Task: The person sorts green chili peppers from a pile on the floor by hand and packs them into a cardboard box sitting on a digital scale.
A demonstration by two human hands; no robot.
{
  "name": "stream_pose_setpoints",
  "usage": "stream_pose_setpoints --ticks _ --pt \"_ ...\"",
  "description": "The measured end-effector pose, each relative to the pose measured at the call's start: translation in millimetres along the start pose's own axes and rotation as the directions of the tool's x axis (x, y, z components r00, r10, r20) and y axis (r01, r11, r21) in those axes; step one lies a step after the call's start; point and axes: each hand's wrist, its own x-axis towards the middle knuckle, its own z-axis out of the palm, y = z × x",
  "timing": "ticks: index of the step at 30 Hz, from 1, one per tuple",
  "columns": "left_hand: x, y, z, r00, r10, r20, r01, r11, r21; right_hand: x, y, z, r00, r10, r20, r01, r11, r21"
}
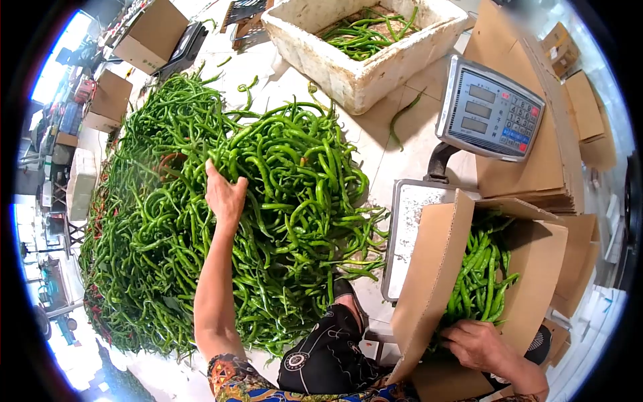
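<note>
A large heap of long green chili peppers (288,174) covers the floor in front of me. My left hand (224,194) rests on top of the heap, thumb spread away from the index finger; the other fingers are partly hidden among the peppers. To my right, a cardboard box (432,268) with raised flaps holds more green chili peppers (479,278). Inside its near end is my right hand (472,343), its fingers curled down on peppers at the bottom of the bunch; the fingertips are hidden.
The box stands by a digital scale, whose platform (408,228) and display (492,107) show. Behind is a white foam box (362,74) with some peppers inside. Flattened cardboard (516,161) is stacked at right. One loose pepper (404,120) lies on the floor.
</note>
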Motion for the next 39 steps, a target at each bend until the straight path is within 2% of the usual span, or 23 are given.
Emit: stream_pose_setpoints --ticks 2,3,4,7,10,14,16,17,18,20,21,22,24,25,26,29,30,34,35,38,39 --pt "10 18 -7 0.981 -0.119 0.152 0.12 0.993 0.0 6 -2 -1 0.998 -0.055 0.025 0.056 0.997 -0.052" --pt "20 24 -1 0.98 -0.152 0.125 0.145 0.987 0.068 9 -2 -2 0.996 -0.083 0.039 0.086 0.993 -0.08" --pt "32 15 21 0.989 -0.147 0.019 0.144 0.984 0.1 11 -3 -2 0.994 -0.103 0.031 0.105 0.991 -0.081" --pt "53 26 23 0.947 -0.283 0.154 0.275 0.959 0.071 11 -4 -3 0.992 -0.126 -0.002 0.126 0.988 -0.085" --pt "43 21 19 0.947 -0.308 0.095 0.315 0.947 -0.069 10 -6 -3 0.992 -0.126 -0.018 0.124 0.99 -0.073" --pt "-7 22 -26 0.977 -0.213 0.003 0.192 0.873 -0.449 9 -5 -4 0.987 -0.159 -0.027 0.157 0.984 -0.084" --pt "-30 27 -62 0.976 -0.21 0.063 0.189 0.661 -0.726 9 -3 -4 0.983 -0.179 -0.033 0.176 0.98 -0.094" --pt "-40 36 -82 0.982 -0.176 0.074 0.164 0.575 -0.801 9 -3 -3 0.983 -0.18 -0.034 0.176 0.98 -0.098" --pt "-48 34 -94 0.99 -0.137 0.025 0.102 0.595 -0.797 8 -3 -4 0.983 -0.182 -0.035 0.177 0.979 -0.103" --pt "-64 47 -128 0.989 -0.142 0.033 0.11 0.576 -0.81 11 -10 -9 0.981 -0.195 -0.016 0.192 0.973 -0.13" --pt "-69 53 -143 0.996 -0.093 -0.001 0.051 0.556 -0.829 11 -13 -12 0.98 -0.199 -0.008 0.196 0.97 -0.143" --pt "-74 54 -162 0.998 -0.06 0.012 0.048 0.636 -0.77 9 -14 -12 0.976 -0.213 -0.034 0.205 0.966 -0.157" --pt "-82 69 -187 0.993 -0.012 -0.118 -0.101 0.443 -0.891 5 -16 -11 0.966 -0.244 -0.085 0.226 0.957 -0.183" --pt "-83 76 -203 0.994 -0.004 -0.113 -0.1 0.43 -0.897 3 -17 -13 0.968 -0.24 -0.076 0.224 0.959 -0.174" --pt "-80 76 -216 1.0 0.02 -0.019 -0.026 0.379 -0.925 1 -19 -13 0.965 -0.248 -0.08 0.234 0.96 -0.156" --pt "-66 58 -216 0.974 -0.009 0.228 0.228 0.101 -0.968 -5 -22 -15 0.963 -0.254 -0.091 0.244 0.964 -0.11" --pt "-71 54 -214 0.968 0.006 0.251 0.251 -0.052 -0.967 -9 -22 -14 0.96 -0.259 -0.104 0.248 0.963 -0.104" --pt "-83 45 -225 0.939 0.084 0.333 0.343 -0.196 -0.919 -22 -24 -14 0.952 -0.273 -0.134 0.266 0.961 -0.074" --pt "-82 40 -221 0.948 0.089 0.307 0.32 -0.266 -0.909 -25 -20 -12 0.949 -0.279 -0.15 0.274 0.96 -0.056" --pt "-84 35 -236 0.898 0.263 0.353 0.426 -0.32 -0.846 -32 -20 -11 0.944 -0.281 -0.173 0.282 0.959 -0.021" --pt "-90 41 -236 0.911 0.25 0.327 0.404 -0.392 -0.827 -34 -21 -10 0.944 -0.277 -0.176 0.281 0.96 -0.004"
